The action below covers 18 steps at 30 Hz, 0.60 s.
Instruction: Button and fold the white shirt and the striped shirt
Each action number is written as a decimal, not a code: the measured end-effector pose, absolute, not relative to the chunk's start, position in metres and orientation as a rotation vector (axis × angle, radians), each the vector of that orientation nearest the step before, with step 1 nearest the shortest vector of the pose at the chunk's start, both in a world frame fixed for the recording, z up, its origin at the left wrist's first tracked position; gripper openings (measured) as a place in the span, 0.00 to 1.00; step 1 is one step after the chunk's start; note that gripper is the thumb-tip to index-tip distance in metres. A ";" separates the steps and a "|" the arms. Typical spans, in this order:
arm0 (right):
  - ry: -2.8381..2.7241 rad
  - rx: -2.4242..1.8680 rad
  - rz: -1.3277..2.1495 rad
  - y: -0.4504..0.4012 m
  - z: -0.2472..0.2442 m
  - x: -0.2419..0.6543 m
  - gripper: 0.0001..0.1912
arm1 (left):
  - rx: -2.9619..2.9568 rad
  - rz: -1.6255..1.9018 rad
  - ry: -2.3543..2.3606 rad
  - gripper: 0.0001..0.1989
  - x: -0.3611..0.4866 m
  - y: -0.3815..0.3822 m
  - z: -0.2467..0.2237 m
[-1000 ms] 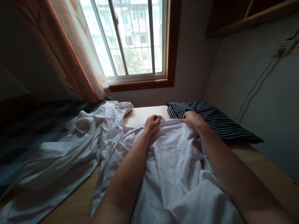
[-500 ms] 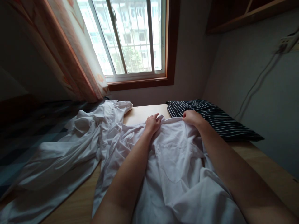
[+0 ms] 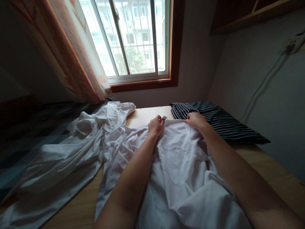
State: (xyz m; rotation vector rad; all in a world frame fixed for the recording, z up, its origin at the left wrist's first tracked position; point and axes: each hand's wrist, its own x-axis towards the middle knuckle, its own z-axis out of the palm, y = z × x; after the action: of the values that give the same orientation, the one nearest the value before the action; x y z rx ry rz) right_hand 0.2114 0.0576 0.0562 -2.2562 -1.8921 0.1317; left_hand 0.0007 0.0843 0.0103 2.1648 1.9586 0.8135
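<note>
A white garment (image 3: 176, 165) with a stitched pocket-like patch lies spread and wrinkled before me; its exact kind is hard to tell. At its far edge my left hand (image 3: 156, 125) is closed, pinching the cloth so that a small corner stands up past the fingers. Farther right along that edge, my right hand (image 3: 195, 120) grips the fabric between thumb and fingers. The edge runs nearly straight between both hands. On the left a white shirt (image 3: 78, 152) lies crumpled, its buttoned part toward the window; where it meets the garment under my hands is unclear.
A black pillow-like item with white stripes (image 3: 219, 122) lies beyond my right forearm. Everything rests on a pale wooden board (image 3: 145, 113). Dark checked cloth (image 3: 14, 152) is at left. Behind are a window (image 3: 135, 41), a curtain (image 3: 71, 51) and a wall cable (image 3: 259, 86).
The fingers of my left hand, partly stretched out before, have closed on the cloth edge. My right hand has barely shifted. The edge between the hands looks straighter.
</note>
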 end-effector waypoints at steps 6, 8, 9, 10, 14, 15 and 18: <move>-1.909 -2.277 0.122 0.058 0.052 0.209 0.15 | 2.117 0.796 2.003 0.14 0.002 0.081 0.013; -1.908 -2.294 0.134 0.058 0.050 0.209 0.16 | 2.140 0.777 1.981 0.15 0.000 0.081 0.014; -1.906 -2.306 0.143 0.058 0.050 0.209 0.16 | 2.150 0.758 1.969 0.15 -0.002 0.082 0.014; -1.901 -2.319 0.153 0.057 0.049 0.209 0.16 | 2.157 0.737 1.962 0.16 -0.004 0.083 0.015; -1.863 -2.377 0.212 0.057 0.049 0.209 0.18 | 2.142 0.654 1.996 0.18 -0.011 0.085 0.016; -1.856 -2.385 0.210 0.056 0.050 0.208 0.18 | 2.139 0.644 2.012 0.19 -0.013 0.085 0.016; -1.833 -2.343 0.027 0.053 0.054 0.201 0.18 | 2.162 0.632 2.041 0.20 -0.014 0.086 0.015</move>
State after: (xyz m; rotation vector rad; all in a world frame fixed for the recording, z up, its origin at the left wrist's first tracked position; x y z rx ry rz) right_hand 0.2014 0.0531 0.0536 -2.3425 -1.8327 0.0268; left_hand -0.0142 0.0860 0.0153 2.1622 2.0410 0.6320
